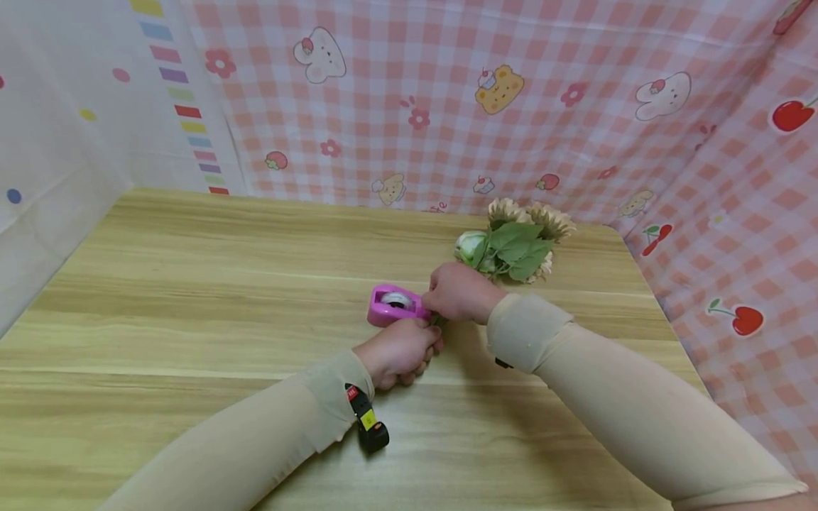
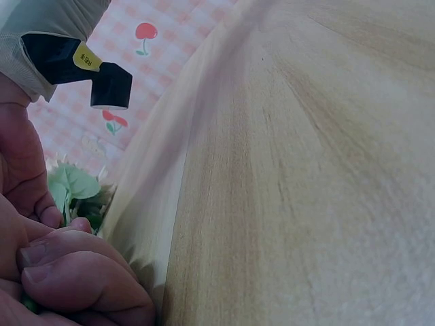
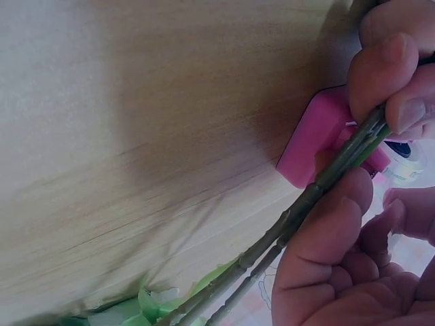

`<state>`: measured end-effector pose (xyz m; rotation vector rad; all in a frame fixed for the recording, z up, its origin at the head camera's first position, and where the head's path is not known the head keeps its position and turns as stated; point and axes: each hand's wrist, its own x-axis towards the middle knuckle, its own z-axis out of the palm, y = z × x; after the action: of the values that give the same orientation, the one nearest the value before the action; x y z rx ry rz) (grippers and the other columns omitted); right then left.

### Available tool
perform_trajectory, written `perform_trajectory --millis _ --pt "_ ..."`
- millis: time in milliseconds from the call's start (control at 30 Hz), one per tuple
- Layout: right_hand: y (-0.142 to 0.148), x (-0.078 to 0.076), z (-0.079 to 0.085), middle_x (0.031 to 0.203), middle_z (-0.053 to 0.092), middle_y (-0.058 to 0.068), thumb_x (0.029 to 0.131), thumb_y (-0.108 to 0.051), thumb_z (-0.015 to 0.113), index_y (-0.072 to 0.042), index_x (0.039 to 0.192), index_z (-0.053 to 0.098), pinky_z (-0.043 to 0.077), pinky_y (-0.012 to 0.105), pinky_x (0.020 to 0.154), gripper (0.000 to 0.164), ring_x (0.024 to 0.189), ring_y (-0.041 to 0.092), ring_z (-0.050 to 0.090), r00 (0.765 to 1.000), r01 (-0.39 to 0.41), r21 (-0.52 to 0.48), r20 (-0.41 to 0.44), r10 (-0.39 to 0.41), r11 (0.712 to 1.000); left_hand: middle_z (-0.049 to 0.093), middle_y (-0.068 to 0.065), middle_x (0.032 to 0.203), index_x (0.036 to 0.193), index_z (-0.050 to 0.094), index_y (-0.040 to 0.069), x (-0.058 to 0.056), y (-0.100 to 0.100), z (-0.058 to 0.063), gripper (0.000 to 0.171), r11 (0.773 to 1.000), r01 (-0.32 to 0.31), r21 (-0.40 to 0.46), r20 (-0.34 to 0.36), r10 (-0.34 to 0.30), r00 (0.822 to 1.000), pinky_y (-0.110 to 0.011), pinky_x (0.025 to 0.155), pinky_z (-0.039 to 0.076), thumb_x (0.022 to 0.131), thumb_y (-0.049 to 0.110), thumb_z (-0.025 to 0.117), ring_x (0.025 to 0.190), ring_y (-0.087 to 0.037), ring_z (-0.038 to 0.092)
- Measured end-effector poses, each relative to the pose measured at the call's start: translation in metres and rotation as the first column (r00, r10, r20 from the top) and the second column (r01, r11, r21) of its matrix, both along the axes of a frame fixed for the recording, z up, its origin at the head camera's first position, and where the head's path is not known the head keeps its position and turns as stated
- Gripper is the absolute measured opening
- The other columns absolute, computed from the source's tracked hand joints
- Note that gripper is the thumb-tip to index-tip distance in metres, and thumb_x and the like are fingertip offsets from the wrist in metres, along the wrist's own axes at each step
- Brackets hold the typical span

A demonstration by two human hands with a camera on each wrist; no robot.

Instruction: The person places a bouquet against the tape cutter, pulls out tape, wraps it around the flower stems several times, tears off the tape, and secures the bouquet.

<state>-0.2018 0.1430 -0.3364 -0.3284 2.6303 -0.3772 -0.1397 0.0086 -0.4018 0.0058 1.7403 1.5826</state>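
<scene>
A bunch of artificial flowers [image 1: 514,245] with cream blooms and green leaves lies on the table, its stems [image 3: 292,210] pointing toward me. My left hand [image 1: 399,351] grips the lower ends of these stems, fingers curled round them. Just beyond that hand is a pink tape dispenser [image 1: 381,312] holding a roll of clear tape [image 1: 397,298]. My right hand [image 1: 463,292] is at the dispenser's right end, one finger against the stems. Between its curled thumb and finger a small translucent edge shows, apparently tape; the fingers hide most of it.
A wood-grain table [image 1: 224,298] spreads under both hands. Pink checked cloth [image 1: 415,85] with cartoon prints stands along the back and right edges, and white dotted cloth [image 1: 57,142] at the left. A black camera [image 1: 371,426] is strapped on the left wrist.
</scene>
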Motion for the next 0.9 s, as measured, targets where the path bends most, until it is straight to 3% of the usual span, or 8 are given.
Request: perform_trajectory --millis 300,600,900 --pt "0.005 0.009 0.007 0.071 0.054 0.000 0.100 -0.026 0.058 -0.013 0.080 0.060 0.043 0.029 0.058 0.024 0.066 0.016 0.050 0.996 0.092 -0.126 0.031 -0.089 0.988 0.039 0.004 0.060 0.101 0.056 0.003 0.002 -0.001 0.002 0.033 1.000 -0.014 0.004 0.009 0.014 1.000 -0.022 0.039 0.025 0.114 0.024 0.034 0.044 -0.008 0.031" --pt "0.012 0.010 0.010 0.066 0.057 0.000 0.106 -0.030 0.057 -0.004 0.091 0.064 0.044 0.026 0.054 0.031 0.059 0.013 0.051 0.985 0.114 -0.100 0.139 -0.100 0.988 0.041 0.004 0.062 0.105 0.057 0.002 0.005 0.000 0.002 0.034 0.998 -0.055 -0.007 -0.020 0.055 0.998 -0.022 0.041 0.025 0.114 0.026 0.035 0.045 -0.008 0.030" --pt "0.009 0.012 0.009 0.071 0.063 0.004 0.103 -0.026 0.058 -0.003 0.092 0.065 0.051 0.024 0.056 0.026 0.060 0.013 0.058 0.973 0.192 -0.140 0.159 -0.169 0.971 0.042 0.005 0.065 0.111 0.055 0.002 0.013 0.013 0.000 0.031 0.986 -0.163 0.045 -0.046 0.165 0.985 -0.022 0.040 0.025 0.114 0.024 0.034 0.044 -0.008 0.030"
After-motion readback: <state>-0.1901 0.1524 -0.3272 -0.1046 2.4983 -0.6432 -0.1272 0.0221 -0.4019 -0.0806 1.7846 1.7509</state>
